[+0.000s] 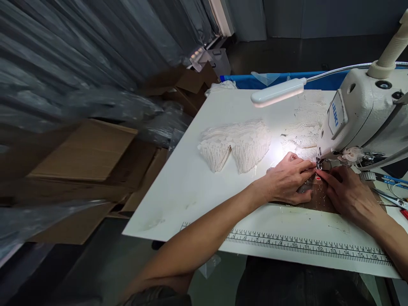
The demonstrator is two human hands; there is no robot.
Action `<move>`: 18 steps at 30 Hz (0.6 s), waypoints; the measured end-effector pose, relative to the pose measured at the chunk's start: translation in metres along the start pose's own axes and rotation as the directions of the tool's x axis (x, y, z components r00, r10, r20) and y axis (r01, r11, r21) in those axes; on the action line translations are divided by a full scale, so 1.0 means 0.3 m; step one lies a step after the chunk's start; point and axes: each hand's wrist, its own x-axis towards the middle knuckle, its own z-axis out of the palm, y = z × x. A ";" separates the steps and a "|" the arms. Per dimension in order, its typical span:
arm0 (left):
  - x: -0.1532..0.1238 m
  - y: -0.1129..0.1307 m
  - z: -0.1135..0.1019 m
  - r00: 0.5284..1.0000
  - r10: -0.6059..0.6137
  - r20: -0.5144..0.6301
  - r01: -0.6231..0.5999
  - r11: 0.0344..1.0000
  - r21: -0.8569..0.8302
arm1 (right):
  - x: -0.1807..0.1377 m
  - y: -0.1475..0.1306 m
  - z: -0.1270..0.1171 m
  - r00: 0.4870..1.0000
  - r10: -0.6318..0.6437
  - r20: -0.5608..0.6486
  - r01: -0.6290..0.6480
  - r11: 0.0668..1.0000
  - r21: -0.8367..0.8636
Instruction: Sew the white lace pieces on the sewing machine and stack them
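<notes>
At the sewing machine (357, 114), both hands meet close to the presser foot (318, 163). The fingers of my left hand (291, 178) are drawn together, their tips just left of the needle area. From the other side, my right hand (347, 191) brings thumb and forefinger together at the same spot. What the fingertips pinch is too small and too covered to make out. White lace (306, 136) spreads over the table behind my left hand. Two fan-shaped bundles of pleated cream lace (236, 144) lie further left.
A lit lamp (277, 92) hangs over the white table (172, 204). A printed ruler (287, 246) runs along its front edge. Scissors (392, 197) and blue-handled snips (395, 179) lie at the right. Cardboard boxes (86, 148) and plastic wrapping stand to the left.
</notes>
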 end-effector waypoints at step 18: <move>0.009 -0.014 0.010 0.997 -0.067 0.037 0.067 0.998 0.015 | 0.024 0.084 -0.049 0.962 0.272 0.023 -0.249 0.839 0.485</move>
